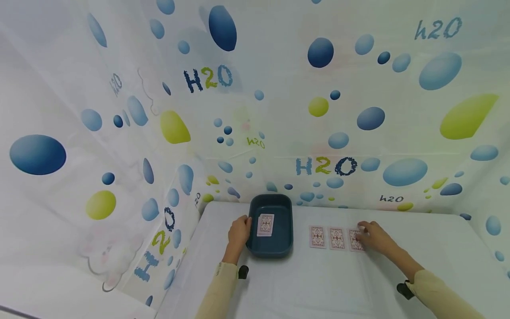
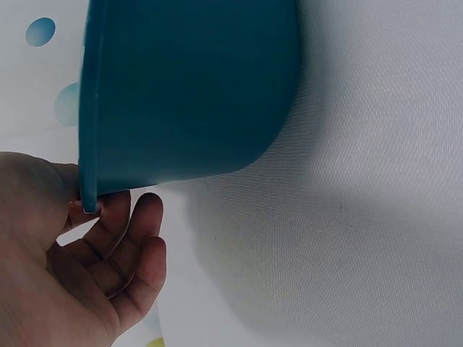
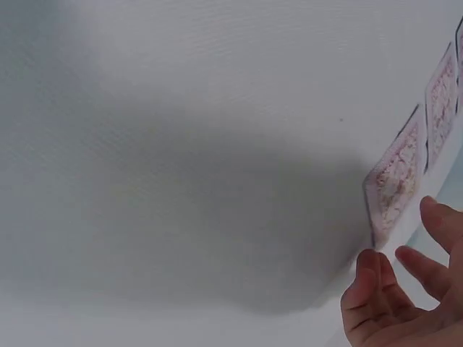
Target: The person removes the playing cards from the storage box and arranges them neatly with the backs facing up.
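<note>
My left hand (image 1: 239, 230) grips the left rim of a dark blue-green plastic tub (image 1: 281, 246), its fingers curled against the outer wall in the left wrist view. Inside the tub lies a small stack of playing cards (image 1: 265, 225) with red patterned backs. To the right, three more cards lie back-up in a row: a left card (image 1: 317, 237), a middle card (image 1: 337, 239) and a right card (image 1: 353, 239). My right hand (image 1: 376, 237) is over the right card's outer edge. In the right wrist view its fingertips (image 3: 368, 262) are right at that card's corner, fingers loosely bent and spread.
A white cloth covers the table (image 1: 318, 283). Behind and to the left hangs a white curtain (image 1: 279, 124) printed with blue and green drops and "H2O" lettering. A dark strap piece (image 1: 405, 290) sits at my right wrist, another (image 1: 243, 272) at my left.
</note>
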Motion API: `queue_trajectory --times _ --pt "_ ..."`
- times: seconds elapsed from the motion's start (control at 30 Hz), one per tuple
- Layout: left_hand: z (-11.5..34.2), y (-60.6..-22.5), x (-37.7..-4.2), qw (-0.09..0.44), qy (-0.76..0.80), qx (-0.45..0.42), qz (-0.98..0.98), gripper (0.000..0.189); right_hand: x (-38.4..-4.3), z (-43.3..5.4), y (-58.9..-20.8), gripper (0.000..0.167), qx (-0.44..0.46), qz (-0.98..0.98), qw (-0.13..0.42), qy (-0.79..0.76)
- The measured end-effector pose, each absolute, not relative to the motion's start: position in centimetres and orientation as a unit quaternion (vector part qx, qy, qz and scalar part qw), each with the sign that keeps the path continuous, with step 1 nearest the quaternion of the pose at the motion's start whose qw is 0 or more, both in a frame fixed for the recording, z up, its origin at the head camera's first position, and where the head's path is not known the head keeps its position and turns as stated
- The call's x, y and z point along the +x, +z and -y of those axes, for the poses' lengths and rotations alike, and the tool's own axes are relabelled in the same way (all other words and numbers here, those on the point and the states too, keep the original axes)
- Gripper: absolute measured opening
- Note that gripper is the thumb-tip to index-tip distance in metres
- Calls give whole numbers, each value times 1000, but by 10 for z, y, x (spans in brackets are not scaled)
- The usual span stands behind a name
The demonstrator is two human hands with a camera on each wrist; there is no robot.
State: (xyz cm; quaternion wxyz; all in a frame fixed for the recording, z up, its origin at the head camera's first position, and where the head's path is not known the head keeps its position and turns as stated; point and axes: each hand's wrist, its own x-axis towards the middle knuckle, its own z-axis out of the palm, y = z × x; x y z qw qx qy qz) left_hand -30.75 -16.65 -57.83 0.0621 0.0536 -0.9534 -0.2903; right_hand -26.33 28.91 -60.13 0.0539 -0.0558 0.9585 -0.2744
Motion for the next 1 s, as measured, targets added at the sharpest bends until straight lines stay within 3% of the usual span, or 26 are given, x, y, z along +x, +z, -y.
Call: queue_trajectory --times 0.27,0.8,1.0 --pt "169 -580 -309 51 -295 57 952 29 -268 -268 -588 59 -55 -961 42 -269" --pt "170 -580 -309 47 -293 60 953 31 -285 -209 -567 62 -124 -953 14 -278" --pt "168 -579 -310 51 -293 59 953 31 -295 -181 -557 63 -124 -951 27 -282"
